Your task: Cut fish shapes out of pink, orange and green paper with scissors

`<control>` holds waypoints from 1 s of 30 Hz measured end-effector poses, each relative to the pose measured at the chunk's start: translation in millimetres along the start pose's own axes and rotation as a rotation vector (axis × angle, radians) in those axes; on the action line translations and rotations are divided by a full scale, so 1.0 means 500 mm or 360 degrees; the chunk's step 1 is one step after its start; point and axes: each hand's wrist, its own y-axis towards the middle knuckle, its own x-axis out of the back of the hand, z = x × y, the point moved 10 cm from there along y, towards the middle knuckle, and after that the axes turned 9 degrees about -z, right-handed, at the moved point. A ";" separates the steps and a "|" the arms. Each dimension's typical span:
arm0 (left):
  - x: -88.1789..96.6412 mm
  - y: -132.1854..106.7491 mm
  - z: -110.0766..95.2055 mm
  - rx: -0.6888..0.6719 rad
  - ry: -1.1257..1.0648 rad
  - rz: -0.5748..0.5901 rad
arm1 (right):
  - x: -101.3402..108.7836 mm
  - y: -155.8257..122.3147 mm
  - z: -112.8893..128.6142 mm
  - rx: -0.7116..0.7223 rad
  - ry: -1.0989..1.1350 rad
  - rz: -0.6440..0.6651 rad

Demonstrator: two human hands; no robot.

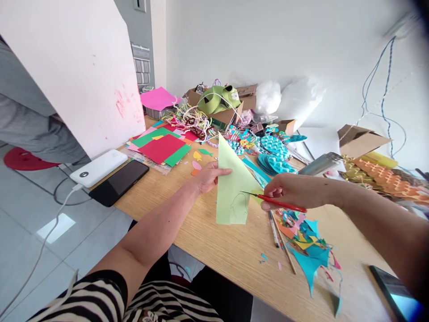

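A sheet of light green paper (231,183) stands upright above the table's front half, with a curved pencil outline near its lower right corner. My left hand (211,176) pinches its left edge, thumb on the front face. On the right, my right hand (279,190) is wrapped round red-handled scissors (281,202). Their thin dark blades point left, at the paper's right edge just above the drawn outline. Whether the blades are parted is too small to tell. Small fish-shaped cutouts (201,154) in yellow, green and pink lie behind my left hand.
Red and green paper sheets (164,147) lie at the back left, near a power bank (98,167) and a phone (119,182). Paper scraps (310,250), a pen (273,230) and a stick (284,243) lie at the right. Blue scalloped discs (275,156) and boxes crowd the back.
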 end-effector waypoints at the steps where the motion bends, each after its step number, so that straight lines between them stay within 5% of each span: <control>1: 0.000 0.000 0.000 0.0000 -0.0001 0.0002 | -0.001 0.000 -0.001 -0.0004 -0.0011 0.0002; 13: -0.004 -0.001 0.002 -0.0007 0.0035 0.0014 | -0.011 -0.015 -0.012 -0.0023 0.0117 -0.0064; 21: -0.001 -0.002 0.000 -0.0002 0.0165 -0.0009 | -0.046 -0.051 0.036 0.0015 0.0010 -0.0655; 30: 0.000 -0.014 -0.004 0.0038 0.0311 0.0037 | -0.039 -0.076 0.043 -0.0079 -0.0130 -0.0875</control>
